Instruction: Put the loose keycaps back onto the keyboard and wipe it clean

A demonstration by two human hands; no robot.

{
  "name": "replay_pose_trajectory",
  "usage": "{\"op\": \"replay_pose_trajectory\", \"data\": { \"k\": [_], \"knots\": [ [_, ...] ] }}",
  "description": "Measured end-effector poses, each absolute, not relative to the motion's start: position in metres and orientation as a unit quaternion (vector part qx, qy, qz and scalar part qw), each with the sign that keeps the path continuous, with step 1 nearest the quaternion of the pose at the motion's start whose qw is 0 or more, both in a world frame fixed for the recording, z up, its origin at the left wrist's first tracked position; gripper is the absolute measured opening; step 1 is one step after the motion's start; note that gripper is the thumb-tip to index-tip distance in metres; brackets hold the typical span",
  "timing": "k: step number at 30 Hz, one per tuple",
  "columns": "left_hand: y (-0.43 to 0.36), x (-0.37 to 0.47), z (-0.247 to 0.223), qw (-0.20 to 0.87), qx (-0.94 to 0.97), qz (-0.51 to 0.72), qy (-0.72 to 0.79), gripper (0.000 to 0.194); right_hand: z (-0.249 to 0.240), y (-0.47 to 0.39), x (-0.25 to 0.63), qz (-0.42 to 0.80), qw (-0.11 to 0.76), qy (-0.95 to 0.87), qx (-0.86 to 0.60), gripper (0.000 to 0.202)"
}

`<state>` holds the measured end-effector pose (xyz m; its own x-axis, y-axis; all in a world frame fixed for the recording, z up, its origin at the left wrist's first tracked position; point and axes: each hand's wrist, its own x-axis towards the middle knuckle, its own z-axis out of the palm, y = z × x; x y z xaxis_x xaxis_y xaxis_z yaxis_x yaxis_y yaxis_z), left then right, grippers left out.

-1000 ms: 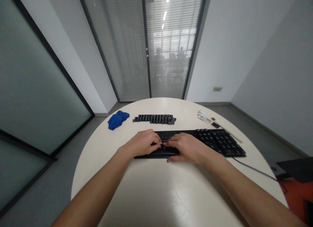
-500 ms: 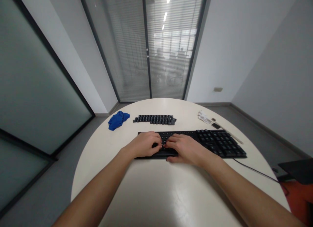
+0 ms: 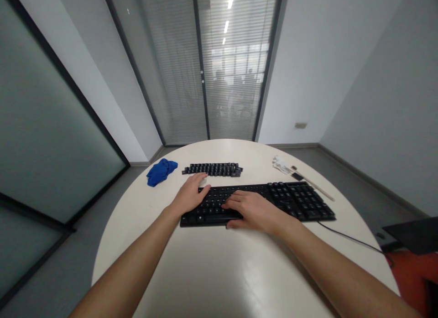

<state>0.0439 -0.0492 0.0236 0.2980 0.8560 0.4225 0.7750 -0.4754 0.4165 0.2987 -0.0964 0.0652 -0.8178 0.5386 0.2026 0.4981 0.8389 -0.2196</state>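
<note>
In the head view, the keyboard is lying on the desk beneath the right fingers, looking partly capped. Its right-hand block is carrying raised keys, while much of the main block is showing low, seemingly bare key positions. Loose keycaps are sitting in rows just beyond the left fingers, off the board; how many positions are lacking caps, I cannot tell.

The left hand is reaching over the keyboard's far left corner, its fingers loosely extended, thumb apart, seemingly holding nothing. The right hand is resting on the board, fingers bending down onto the main block; whether they are pinching a cap, I cannot tell. Blue cloth is lying to the left of the left fingers.
</note>
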Motion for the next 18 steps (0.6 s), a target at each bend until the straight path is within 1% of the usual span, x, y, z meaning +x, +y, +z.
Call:
{"op": "replay_pose_trajectory", "data": {
  "k": [5, 8, 12, 18],
  "knots": [
    [-0.047, 0.044, 0.019, 0.033, 0.828, 0.261, 0.495, 0.04, 0.059, -0.096, 0.298, 0.081, 0.149, -0.946, -0.276, 0.043],
    [-0.045, 0.043, 0.017, 0.031, 0.842, 0.22, 0.492, 0.043, 0.056, -0.094, 0.299, 0.084, 0.161, -0.944, -0.275, 0.044],
    [-0.048, 0.044, 0.019, 0.01, 0.837, 0.208, 0.506, 0.047, 0.057, -0.094, 0.299, 0.082, 0.16, -0.944, -0.275, 0.044],
    [-0.047, 0.049, 0.03, -0.016, 0.792, 0.239, 0.561, 0.033, 0.06, -0.095, 0.298, 0.084, 0.153, -0.945, -0.275, 0.043]
  ]
}}
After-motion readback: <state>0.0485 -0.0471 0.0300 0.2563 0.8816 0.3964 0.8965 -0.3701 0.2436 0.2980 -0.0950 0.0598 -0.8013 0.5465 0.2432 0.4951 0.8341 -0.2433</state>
